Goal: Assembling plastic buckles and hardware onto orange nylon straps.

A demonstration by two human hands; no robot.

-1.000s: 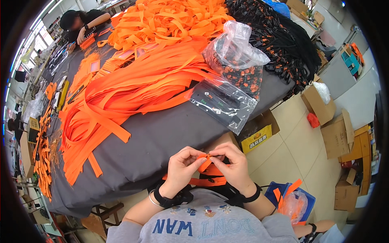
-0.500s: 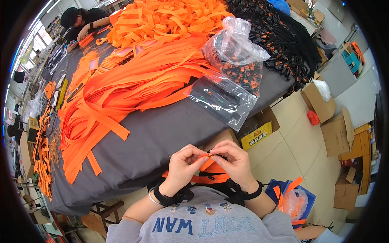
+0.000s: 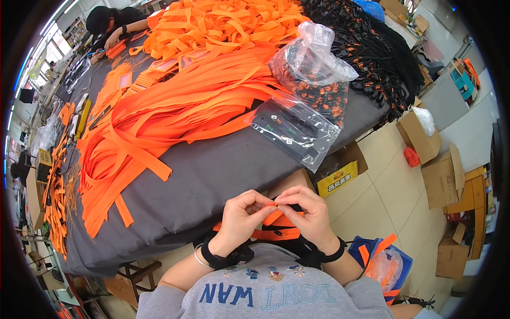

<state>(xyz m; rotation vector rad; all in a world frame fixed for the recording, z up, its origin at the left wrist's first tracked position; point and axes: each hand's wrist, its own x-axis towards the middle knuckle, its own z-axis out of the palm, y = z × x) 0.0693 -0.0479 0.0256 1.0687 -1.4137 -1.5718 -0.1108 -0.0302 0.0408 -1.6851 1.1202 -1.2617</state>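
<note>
Virtually unchanged since a second ago, my left grip [image 3: 239,217] and right grip [image 3: 310,215] stay pinched on an orange strap [image 3: 272,217]; I judge the fingertip work ongoing.

Torso: grey sweatshirt [image 3: 260,282]; sleeves [image 3: 161,304] stop short of the wrists. Chest: navy block lettering [image 3: 227,295], pale-blue outlined lettering [image 3: 296,296], four small multicoloured motifs [image 3: 252,273] above. Left wrist: black strap [image 3: 212,258], black module [image 3: 242,255], slim pale bangle [image 3: 198,256]. Right wrist: black band [image 3: 334,251].

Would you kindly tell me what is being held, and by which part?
The left hand and right hand pinch an orange strap; the exact part is unclear.
</note>
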